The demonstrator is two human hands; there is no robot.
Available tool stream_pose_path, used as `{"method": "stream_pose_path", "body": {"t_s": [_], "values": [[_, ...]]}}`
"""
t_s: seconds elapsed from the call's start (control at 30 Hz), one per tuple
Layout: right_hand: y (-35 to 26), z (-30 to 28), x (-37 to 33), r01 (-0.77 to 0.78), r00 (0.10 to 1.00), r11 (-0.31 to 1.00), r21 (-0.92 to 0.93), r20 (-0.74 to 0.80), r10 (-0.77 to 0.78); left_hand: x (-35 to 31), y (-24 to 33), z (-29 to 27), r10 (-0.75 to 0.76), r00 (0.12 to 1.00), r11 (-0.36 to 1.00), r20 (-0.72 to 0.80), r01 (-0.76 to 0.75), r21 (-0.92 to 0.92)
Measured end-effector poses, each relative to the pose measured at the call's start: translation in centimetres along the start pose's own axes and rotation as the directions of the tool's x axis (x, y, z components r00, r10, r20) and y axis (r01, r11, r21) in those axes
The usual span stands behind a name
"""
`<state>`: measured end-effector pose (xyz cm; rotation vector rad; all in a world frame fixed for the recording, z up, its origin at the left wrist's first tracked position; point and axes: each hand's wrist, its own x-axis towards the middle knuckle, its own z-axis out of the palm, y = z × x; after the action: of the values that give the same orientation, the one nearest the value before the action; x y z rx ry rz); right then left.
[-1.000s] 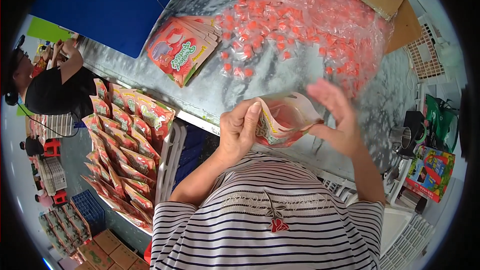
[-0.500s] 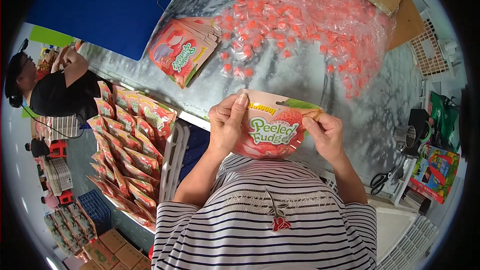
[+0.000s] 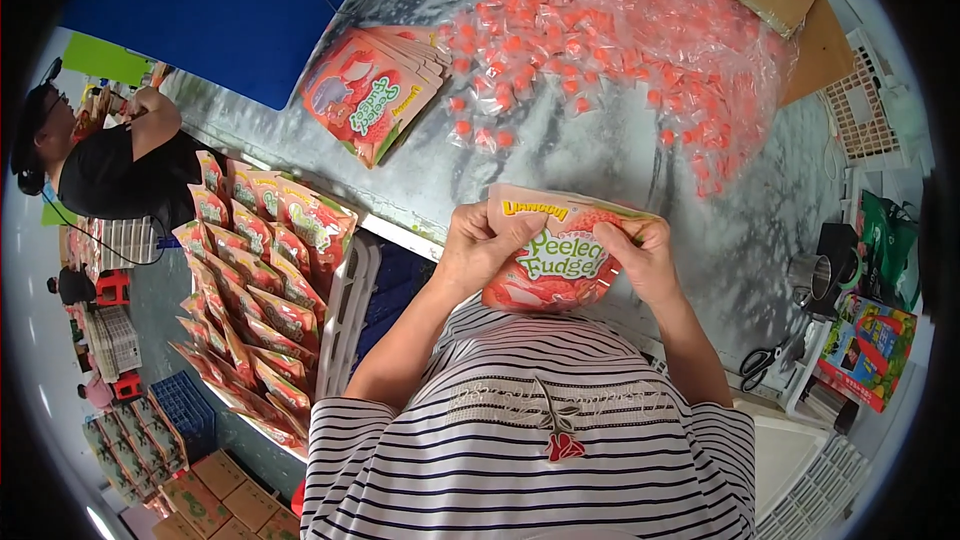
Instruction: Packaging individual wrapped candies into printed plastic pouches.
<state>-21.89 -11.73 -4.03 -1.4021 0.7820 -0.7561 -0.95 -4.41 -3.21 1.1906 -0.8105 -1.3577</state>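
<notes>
Both hands hold one pink candy pouch [image 3: 565,265] in front of my striped shirt, its printed front turned up toward me. My left hand [image 3: 485,248] grips its upper left side, thumb laid across the front. On the upper right side, my right hand [image 3: 640,250] pinches the pouch, thumb on the front and fingers behind. Whether its top edge is sealed I cannot tell. Farther off on the table, a fanned stack of flat pouches [image 3: 370,100] lies to the left, and many wrapped red candies [image 3: 575,50] are spread beyond my hands.
A crate of filled pouches [image 3: 265,290] stands at my left, beside a white crate edge [image 3: 350,315]. A blue panel [image 3: 200,15] covers the far left. Black scissors [image 3: 760,365] and a metal cup [image 3: 810,270] sit at the right. A co-worker [image 3: 120,160] is at far left.
My left thumb has moved inward across the pouch's front, and my right hand has shifted slightly up and left. The pouch's upper part now looks more bent between my hands.
</notes>
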Motion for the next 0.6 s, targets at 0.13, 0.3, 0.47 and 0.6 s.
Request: {"method": "stream_pose_path", "body": {"t_s": [0.13,0.3,0.47,0.6], "values": [[-0.9,1.1,0.6,0.009,1.000,0.996,-0.089,-0.028,-0.011,-0.4,0.1,-0.3,0.007,0.997,1.000,-0.081,-0.005,0.026],[-1.5,1.9,0.4,-0.076,0.996,0.986,-0.146,-0.064,0.068,-0.4,1.2,-0.9,0.071,0.997,0.997,0.022,-0.072,0.035],[-1.8,2.0,0.5,-0.092,0.996,0.968,-0.232,0.000,0.095,-1.2,0.0,-1.5,0.145,0.989,0.980,-0.043,-0.149,-0.133],[-4.7,4.5,1.9,-0.123,0.976,0.958,-0.260,0.145,0.165,-3.1,0.4,-3.1,0.092,0.994,0.971,-0.065,-0.104,-0.214]]}}
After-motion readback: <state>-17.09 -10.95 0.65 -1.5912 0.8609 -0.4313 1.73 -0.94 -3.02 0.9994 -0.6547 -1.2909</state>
